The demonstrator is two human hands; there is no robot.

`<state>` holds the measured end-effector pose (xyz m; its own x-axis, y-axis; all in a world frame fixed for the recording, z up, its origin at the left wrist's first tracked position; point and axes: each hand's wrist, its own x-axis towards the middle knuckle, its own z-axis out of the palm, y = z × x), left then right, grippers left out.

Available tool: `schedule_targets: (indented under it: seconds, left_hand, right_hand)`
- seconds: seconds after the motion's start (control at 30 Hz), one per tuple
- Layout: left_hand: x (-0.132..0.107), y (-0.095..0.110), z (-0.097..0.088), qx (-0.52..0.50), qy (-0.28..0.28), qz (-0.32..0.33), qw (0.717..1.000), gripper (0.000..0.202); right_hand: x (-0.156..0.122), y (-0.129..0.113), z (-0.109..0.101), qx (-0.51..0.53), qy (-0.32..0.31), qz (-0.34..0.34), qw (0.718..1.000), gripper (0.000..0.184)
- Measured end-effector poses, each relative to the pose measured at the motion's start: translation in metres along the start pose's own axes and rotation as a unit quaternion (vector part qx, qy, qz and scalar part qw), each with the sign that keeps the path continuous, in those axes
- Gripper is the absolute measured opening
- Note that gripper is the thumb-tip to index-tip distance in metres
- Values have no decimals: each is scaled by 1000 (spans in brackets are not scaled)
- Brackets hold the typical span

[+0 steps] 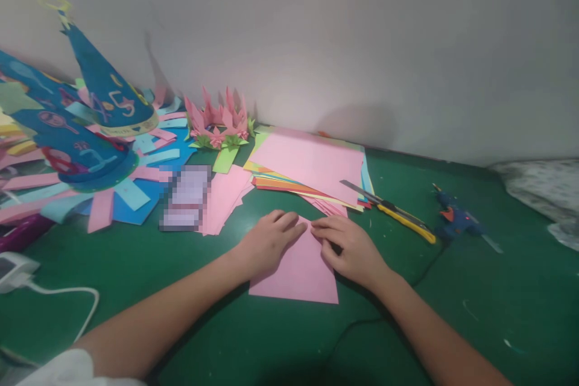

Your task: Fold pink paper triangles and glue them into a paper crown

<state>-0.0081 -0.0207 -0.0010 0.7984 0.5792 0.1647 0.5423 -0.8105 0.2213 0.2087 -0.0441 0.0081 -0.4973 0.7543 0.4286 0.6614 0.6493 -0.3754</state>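
A pink sheet of paper (pixel 298 277) lies flat on the green table in front of me, its far part between my hands. My left hand (pixel 274 241) rests over the sheet's left side, thumb and fingers closed at the far edge. Opposite it, my right hand (pixel 348 247) has its fingertips bunched on the far right part of the paper, almost meeting the left thumb. The fingers cover much of that far edge, so whether it is folded there is hard to see.
Behind the hands lie a stack of coloured paper (pixel 307 157) and pink sheets (pixel 224 199) beside a blurred phone (pixel 186 198). A yellow utility knife (pixel 407 223) and a blue glue gun (pixel 459 217) lie right. Left stand blue cone hats (pixel 106 81) and a pink paper crown (pixel 219 123).
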Motion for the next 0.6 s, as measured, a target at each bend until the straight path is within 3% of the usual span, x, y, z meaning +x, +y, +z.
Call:
schedule_targets:
  seconds: [0.6]
  left_hand:
    - [0, 2, 0, 9, -9, -7, 1000, 52]
  right_hand:
    - [0, -5, -1, -13, -27, -8, 1000, 28]
